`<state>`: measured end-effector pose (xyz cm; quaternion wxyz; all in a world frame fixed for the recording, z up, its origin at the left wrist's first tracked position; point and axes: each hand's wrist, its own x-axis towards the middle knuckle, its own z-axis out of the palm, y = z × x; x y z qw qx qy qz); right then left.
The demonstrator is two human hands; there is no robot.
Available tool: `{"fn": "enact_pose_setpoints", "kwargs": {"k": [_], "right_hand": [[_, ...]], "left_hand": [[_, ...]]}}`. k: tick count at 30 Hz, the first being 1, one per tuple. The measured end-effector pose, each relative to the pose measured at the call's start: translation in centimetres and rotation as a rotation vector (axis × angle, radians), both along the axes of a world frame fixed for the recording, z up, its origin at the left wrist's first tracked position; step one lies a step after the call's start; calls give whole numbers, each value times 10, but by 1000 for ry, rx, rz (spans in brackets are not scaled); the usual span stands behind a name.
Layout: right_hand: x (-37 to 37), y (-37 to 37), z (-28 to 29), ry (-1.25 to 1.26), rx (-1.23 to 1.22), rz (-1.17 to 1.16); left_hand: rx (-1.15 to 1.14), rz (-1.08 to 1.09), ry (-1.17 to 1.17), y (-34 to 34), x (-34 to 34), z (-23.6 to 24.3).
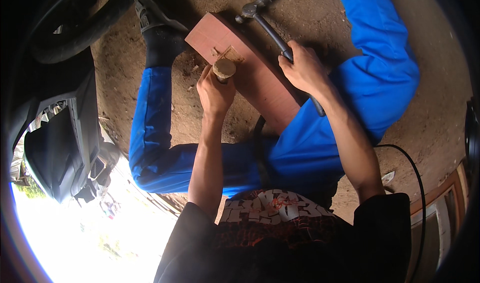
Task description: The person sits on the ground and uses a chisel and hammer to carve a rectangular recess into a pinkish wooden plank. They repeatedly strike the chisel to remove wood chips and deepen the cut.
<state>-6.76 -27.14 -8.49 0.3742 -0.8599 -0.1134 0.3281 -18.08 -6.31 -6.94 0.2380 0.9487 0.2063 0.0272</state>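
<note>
At far left, a black tire (55, 49) is seen above a dark vehicle body (57, 143). A foot in a sandal (150, 15) is planted beside a reddish wooden board (260, 90), which is laid slantwise between the blue-trousered legs (310, 143). By the left hand (217, 95), a round-ended tool handle (224, 69) is gripped over the board, beside a shallow rectangular recess (233, 55); its lower end is hidden. To the right, a hammer (271, 32) is held mid-shaft in the closed right hand (305, 72), its head pointed away from the body.
</note>
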Motion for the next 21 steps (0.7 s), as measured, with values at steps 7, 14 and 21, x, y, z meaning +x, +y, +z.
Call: {"fn": "enact_pose_setpoints", "kwargs": {"k": [7,14,21], "right_hand": [[1,1,-2,-21,30,9],[2,0,0,14,26,18],[2,0,6,42,30,7]], "left_hand": [[-312,320,-44,29,-6,17],[-154,-76,13,5,7,10],[-112,-166,53,14,12,6]]}}
